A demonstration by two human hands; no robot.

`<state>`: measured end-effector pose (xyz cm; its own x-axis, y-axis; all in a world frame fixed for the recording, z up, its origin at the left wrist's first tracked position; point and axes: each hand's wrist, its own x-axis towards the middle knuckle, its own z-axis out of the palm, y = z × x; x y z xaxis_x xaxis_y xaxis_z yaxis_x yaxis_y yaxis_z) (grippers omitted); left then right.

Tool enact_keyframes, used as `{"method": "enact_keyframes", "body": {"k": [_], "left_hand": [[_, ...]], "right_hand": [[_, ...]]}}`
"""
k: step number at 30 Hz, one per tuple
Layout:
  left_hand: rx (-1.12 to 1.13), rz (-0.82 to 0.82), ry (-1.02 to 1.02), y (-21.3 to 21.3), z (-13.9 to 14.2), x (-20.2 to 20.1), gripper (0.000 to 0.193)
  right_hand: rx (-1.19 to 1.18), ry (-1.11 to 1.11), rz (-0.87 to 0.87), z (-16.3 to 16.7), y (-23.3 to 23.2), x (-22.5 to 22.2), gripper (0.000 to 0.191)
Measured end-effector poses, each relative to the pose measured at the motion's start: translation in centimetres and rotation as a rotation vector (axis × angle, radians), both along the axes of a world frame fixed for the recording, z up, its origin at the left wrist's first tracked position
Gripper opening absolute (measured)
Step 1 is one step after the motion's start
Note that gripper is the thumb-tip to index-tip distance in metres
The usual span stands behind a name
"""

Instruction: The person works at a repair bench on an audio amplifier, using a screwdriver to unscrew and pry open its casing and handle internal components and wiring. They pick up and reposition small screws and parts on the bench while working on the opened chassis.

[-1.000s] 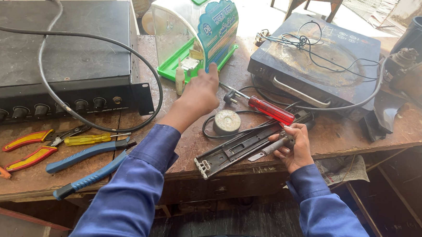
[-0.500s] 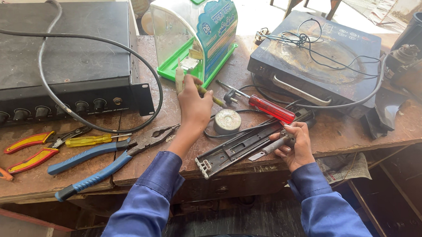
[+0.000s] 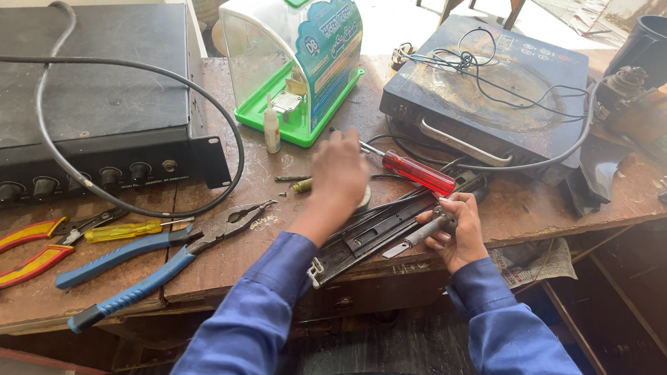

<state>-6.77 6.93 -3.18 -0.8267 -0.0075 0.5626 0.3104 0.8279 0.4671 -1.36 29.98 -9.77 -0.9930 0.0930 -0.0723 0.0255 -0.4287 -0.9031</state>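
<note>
Metal rail [image 3: 382,234] lies slantwise at the near edge of the worktop [image 3: 224,273], and my right hand [image 3: 457,230] is closed around a small grey tool [image 3: 416,238] resting on it. My left hand [image 3: 340,168] hovers blurred above a round tape roll [image 3: 364,199]; I cannot tell how far its fingers are spread. Just beyond sits a red-handled screwdriver [image 3: 416,173]. To the left lie blue-handled pliers [image 3: 148,269], a yellow screwdriver [image 3: 123,231] and red-handled cutters [image 3: 29,249]. Farther back stand a small glue bottle [image 3: 271,130], a clear box on a green base [image 3: 296,60], a black amplifier [image 3: 78,102] with its cable [image 3: 51,160], and a dark cooktop [image 3: 488,88].
</note>
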Motion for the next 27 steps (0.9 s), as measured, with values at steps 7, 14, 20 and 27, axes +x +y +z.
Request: {"method": "enact_keyframes", "body": {"k": [7, 14, 20, 27], "left_hand": [[-0.178, -0.286, -0.146, 7.8, 0.2, 0.7, 0.033], [-0.221, -0.45, -0.133, 8.4, -1.4, 0.1, 0.056], [-0.318, -0.568, -0.036, 8.2, -1.0, -0.2, 0.07], [-0.216, -0.492, 0.19, 6.7, 1.9, 2.4, 0.056]], "right_hand": [[-0.035, 0.032, 0.035, -1.9, 0.6, -1.8, 0.017], [-0.058, 0.039, 0.046, -2.2, 0.8, -1.3, 0.016], [-0.052, 0.04, 0.034, -1.5, 0.3, -0.9, 0.017], [-0.091, 0.051, 0.041, -1.3, 0.2, -0.4, 0.017]]}}
